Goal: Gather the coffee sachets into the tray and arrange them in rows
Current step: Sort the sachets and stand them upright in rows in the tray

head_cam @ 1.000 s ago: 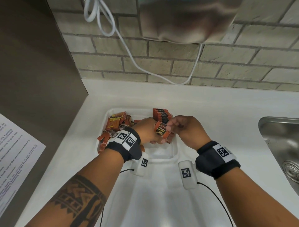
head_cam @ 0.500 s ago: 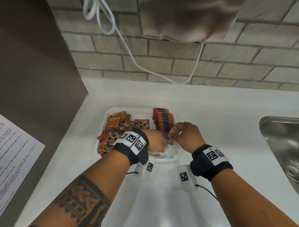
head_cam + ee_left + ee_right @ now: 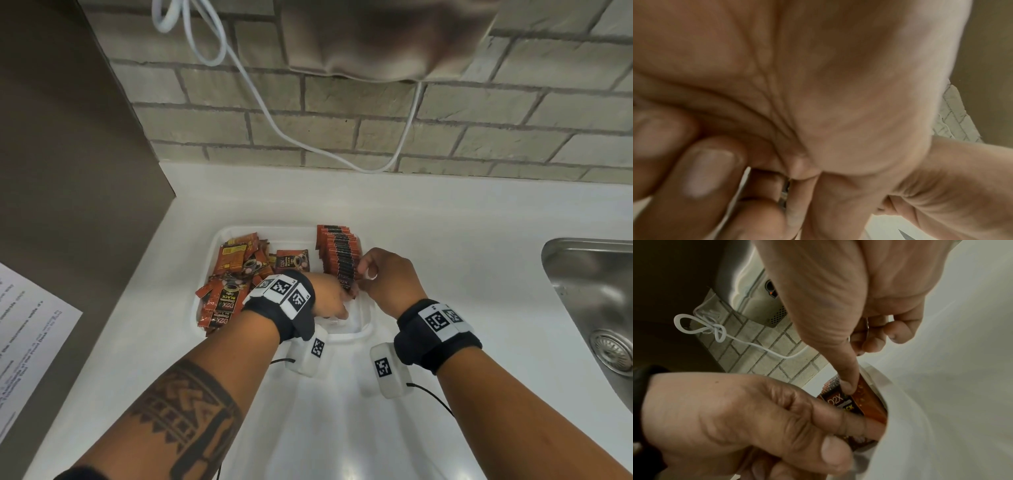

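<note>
A white tray [image 3: 363, 329] sits on the white counter. Several orange-and-black coffee sachets [image 3: 236, 274] lie in a loose pile in its left half. A row of sachets [image 3: 339, 253] stands on edge along its right side. My left hand [image 3: 342, 301] reaches into the tray at the near end of that row. In the right wrist view its fingers [image 3: 838, 418] curl round the front sachet [image 3: 838, 402]. My right hand [image 3: 363, 274] is beside it, one straight digit [image 3: 846, 384] pressing on the sachet's top edge, the others curled. The left wrist view shows only blurred palm [image 3: 818, 97].
A steel sink [image 3: 589, 291] lies to the right. A printed sheet [image 3: 24, 342] and a dark panel [image 3: 68, 137] are on the left. A white cable [image 3: 274, 130] hangs along the brick wall under a mounted appliance [image 3: 376, 34].
A second ago both hands held one sachet just above the tray's near end. They have since lowered it to the near end of the standing row, and the right hand changed from pinching to pressing.
</note>
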